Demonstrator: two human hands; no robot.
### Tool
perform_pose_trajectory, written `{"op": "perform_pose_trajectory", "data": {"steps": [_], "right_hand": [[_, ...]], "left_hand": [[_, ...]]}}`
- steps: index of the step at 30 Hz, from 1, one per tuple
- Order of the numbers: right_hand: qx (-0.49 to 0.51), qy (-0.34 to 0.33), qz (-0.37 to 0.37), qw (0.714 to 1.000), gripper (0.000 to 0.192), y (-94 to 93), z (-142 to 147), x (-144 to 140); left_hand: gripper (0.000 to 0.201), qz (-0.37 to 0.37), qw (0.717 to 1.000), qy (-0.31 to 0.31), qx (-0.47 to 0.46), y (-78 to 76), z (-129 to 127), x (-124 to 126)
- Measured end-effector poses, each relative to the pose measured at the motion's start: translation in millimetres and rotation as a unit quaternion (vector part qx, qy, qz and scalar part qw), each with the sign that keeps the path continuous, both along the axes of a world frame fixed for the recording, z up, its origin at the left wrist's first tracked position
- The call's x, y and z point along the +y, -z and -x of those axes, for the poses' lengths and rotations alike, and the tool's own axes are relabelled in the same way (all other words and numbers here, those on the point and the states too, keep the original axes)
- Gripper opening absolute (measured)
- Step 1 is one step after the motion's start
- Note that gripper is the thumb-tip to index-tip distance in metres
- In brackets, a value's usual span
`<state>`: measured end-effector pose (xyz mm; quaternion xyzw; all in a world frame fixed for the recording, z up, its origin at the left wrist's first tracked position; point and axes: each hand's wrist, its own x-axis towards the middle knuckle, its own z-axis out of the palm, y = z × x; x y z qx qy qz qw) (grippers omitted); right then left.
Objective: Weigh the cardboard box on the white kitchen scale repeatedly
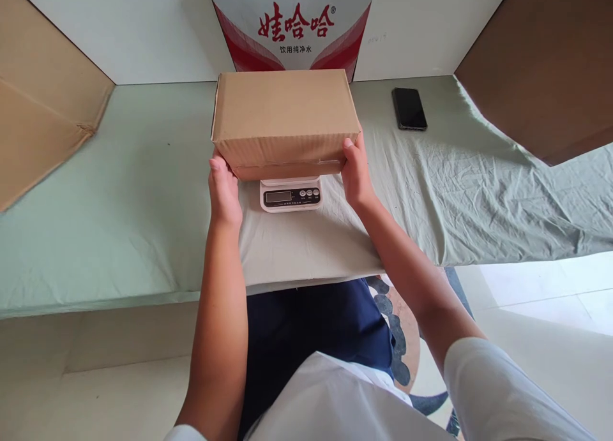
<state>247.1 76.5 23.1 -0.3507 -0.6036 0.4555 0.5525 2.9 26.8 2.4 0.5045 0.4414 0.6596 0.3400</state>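
A closed brown cardboard box (283, 115) rests on a small white digital scale (290, 195), whose dark display and buttons show below the box's front edge. My left hand (223, 189) grips the box's front left corner. My right hand (355, 173) holds the front right corner, thumb on the side. The scale stands on a table covered with a pale green cloth (119, 205).
A black phone (409, 108) lies on the cloth at the back right. A red and white printed carton (292, 23) stands behind the box. Brown cardboard sheets lean at the far left (38, 103) and far right (541, 64). White walls close the back.
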Motion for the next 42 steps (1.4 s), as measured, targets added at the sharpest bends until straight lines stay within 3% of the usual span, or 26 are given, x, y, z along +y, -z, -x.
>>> {"op": "perform_pose_trajectory", "data": {"steps": [11,28,34,42], "right_hand": [[0.011,-0.008,-0.006,1.000,0.085,1.7,0.8,2.3],[0.004,0.000,-0.007,1.000,0.080,4.6,-0.4,2.9],[0.014,0.025,0.010,1.000,0.077,12.8,-6.2,11.2],[0.032,0.053,0.037,0.997,0.079,14.0,-19.2,19.7]], "left_hand": [[0.080,-0.001,1.000,0.018,-0.005,-4.5,-2.5,-3.5],[0.081,0.010,1.000,-0.002,0.001,-0.5,1.2,-0.9],[0.070,-0.004,1.000,-0.007,-0.006,-0.3,5.7,-0.7],[0.076,-0.028,0.999,-0.024,0.031,4.8,11.3,1.9]]}}
